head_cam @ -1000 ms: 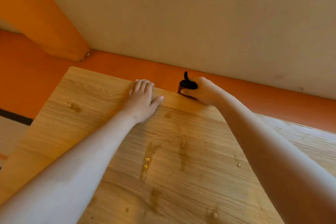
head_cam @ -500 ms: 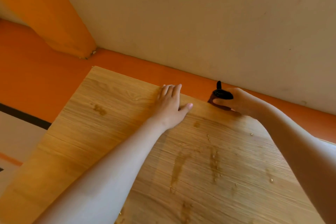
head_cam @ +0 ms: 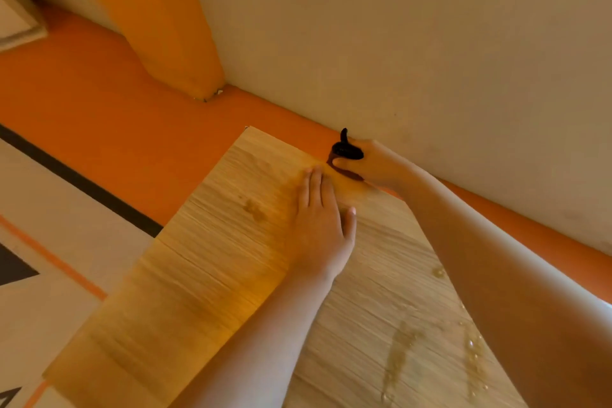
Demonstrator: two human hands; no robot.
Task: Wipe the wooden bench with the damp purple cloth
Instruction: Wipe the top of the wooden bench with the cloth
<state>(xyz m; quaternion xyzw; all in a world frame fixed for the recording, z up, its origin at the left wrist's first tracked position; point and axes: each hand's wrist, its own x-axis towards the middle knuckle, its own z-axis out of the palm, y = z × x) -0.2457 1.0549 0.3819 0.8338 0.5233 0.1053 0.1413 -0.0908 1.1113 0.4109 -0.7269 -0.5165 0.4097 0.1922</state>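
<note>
While your left hand [head_cam: 323, 225] lies flat on the bench [head_cam: 212, 262], palm down with the fingers straight and close together and the thumb angled out to the right, your right hand [head_cam: 371, 164] is closed tight around the cloth [head_cam: 346, 152] at the far edge of the board. That cloth looks nearly black in this light; it is bunched in your fist, with a small tail sticking up above your knuckles and a darker fold showing under your thumb, pressed down where the wood meets the orange strip [head_cam: 516, 225] beyond it. Your left fingertips reach almost to your right thumb, so the two hands sit just beside each other without touching.

Right behind your right hand the pale wall [head_cam: 397, 43] rises, so the fist is boxed in between wall and bench edge. Up and to the left of both hands an orange post [head_cam: 159, 16] comes down to the floor [head_cam: 99, 116], well apart from the bench corner. To the left of your left forearm the floor shows a black stripe [head_cam: 79, 180] and pale panels with a thin orange line.

Near your right forearm, on the side towards you, wet streaks and droplets [head_cam: 470, 354] sit on the wood, and a darker damp patch [head_cam: 253, 209] lies just left of your left hand.
</note>
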